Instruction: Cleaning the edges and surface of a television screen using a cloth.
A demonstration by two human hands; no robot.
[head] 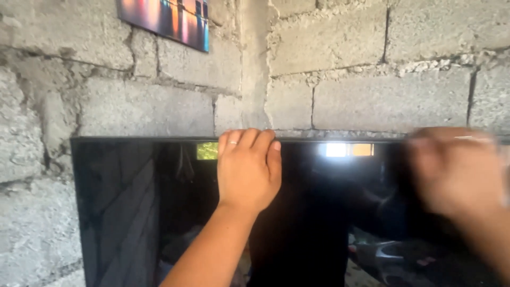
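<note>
Left hand point(248, 169) clasps the screen point(117, 212) top edge, fingers hooked over; right hand point(457, 170), blurred, nears that edge, grip indeterminate.

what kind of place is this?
Probably a room in an unfinished or plainly built home: a bare concrete-block wall, a dark flat screen against it, and a colourful picture hung above.
</note>
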